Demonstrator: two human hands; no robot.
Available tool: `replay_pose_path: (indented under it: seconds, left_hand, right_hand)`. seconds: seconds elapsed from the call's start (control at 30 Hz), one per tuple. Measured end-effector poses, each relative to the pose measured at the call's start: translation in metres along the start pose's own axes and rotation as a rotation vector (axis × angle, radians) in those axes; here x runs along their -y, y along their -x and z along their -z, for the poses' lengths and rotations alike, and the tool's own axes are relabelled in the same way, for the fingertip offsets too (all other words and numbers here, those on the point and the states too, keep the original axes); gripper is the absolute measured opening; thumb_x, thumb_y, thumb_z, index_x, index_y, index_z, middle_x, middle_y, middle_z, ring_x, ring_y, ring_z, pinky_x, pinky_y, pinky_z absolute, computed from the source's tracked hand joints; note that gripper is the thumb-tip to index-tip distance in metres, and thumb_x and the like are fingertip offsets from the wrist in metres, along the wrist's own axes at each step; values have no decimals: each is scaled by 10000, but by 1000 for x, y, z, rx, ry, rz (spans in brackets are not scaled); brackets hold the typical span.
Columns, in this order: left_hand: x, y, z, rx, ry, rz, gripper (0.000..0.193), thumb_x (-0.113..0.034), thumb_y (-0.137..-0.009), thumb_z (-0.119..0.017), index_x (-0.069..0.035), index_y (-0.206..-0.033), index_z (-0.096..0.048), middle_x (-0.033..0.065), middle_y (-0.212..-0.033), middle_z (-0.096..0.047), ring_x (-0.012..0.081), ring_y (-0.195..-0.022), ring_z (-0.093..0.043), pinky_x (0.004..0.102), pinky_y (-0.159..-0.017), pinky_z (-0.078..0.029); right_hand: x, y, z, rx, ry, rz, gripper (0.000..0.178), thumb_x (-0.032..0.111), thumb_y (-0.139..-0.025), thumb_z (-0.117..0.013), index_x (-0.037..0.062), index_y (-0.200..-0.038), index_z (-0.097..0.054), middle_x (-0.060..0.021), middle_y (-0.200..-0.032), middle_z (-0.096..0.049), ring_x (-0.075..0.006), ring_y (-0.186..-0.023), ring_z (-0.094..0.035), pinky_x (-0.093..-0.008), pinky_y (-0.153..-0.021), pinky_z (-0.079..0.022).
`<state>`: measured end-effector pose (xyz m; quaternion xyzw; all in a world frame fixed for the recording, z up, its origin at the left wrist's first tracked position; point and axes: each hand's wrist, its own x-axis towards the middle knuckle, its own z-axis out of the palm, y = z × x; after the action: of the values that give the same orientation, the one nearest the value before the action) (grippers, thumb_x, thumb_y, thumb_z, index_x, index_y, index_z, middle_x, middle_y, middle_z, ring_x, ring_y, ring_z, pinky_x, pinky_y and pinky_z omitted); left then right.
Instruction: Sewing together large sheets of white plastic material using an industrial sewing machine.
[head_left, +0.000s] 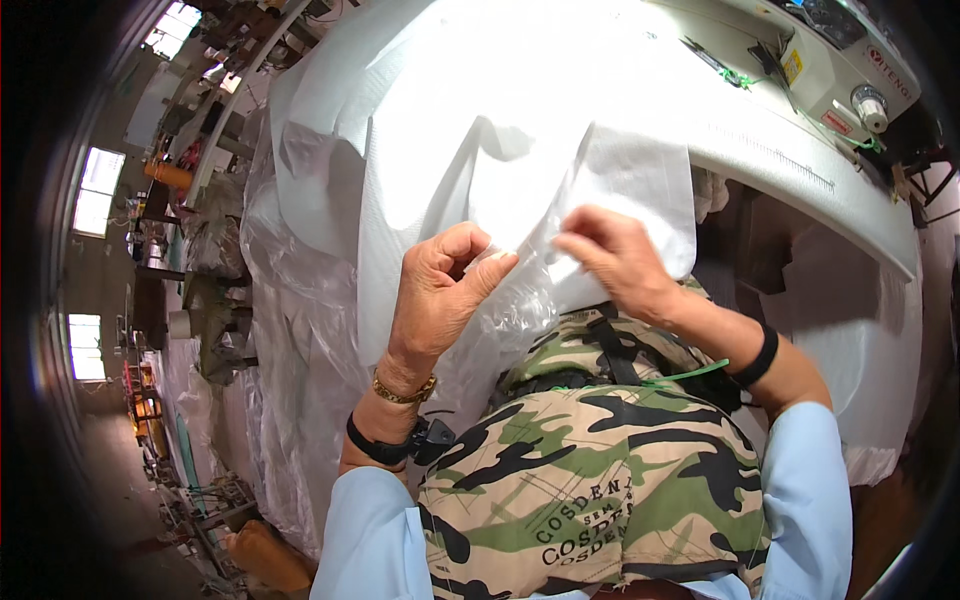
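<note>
A large white sheet (420,140) of thin, plastic-like material spreads over the machine table and hangs toward my lap in folds. My left hand (445,285) is closed in a pinch, thumb against curled fingers, on what looks like a fold of this sheet. Close by on the right, my right hand (620,255) is blurred by motion, its fingers bent over the sheet; whether they grip anything is unclear. Crinkled clear plastic film (525,305) lies just below and between both hands.
At the upper right stands a sewing machine (850,80) with a knob. Small snips (710,60) lie on the white table (800,170) near green threads. More clear film (300,300) drapes at the left. A green strip (690,375) crosses my camouflage apron (590,470).
</note>
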<state>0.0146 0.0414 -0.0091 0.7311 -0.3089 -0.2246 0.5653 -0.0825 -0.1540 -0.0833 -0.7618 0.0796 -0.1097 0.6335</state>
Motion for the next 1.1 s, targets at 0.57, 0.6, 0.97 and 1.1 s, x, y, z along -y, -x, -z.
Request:
replay_pose_path:
  seconds: [0.57, 0.6, 0.97, 1.1]
  left_hand:
    - [-20, -2, -22, 131, -167, -134, 161, -55, -879, -717, -15, -762, -615, -63, -650, -500, 16, -604, -401, 205, -518, -313]
    - [-22, -2, -25, 154, -194, -163, 158, -51, -881, -711, -10, -766, -610, -57, -650, -498, 22, -602, -398, 211, -516, -316]
    - [-20, 0, -44, 298, -250, -224, 60, -12, -884, -599, 46, -882, -614, 30, -695, -518, 79, -635, -415, 256, -539, -366]
    - [-12, 2, -43, 298, -256, -174, 72, -12, -883, -587, 51, -900, -616, 32, -704, -535, 75, -643, -435, 248, -549, -382]
  right_hand:
    - [4, 74, 55, -82, 72, 138, 179, 146, -946, -635, -31, -923, -614, -104, -742, -602, -123, -668, -543, -298, -622, -456]
    - [20, 75, 55, -13, 143, 153, 165, 132, -947, -632, -28, -915, -610, -115, -744, -596, -141, -658, -555, -303, -614, -457]
    - [59, 62, 24, 273, 257, 385, 154, 82, -886, -649, 12, -841, -520, -180, -738, -571, -369, -695, -603, -432, -610, -475]
    - [52, 61, 13, 249, 313, 527, 177, 75, -846, -664, 14, -832, -499, -166, -736, -558, -364, -697, -611, -432, -606, -490]
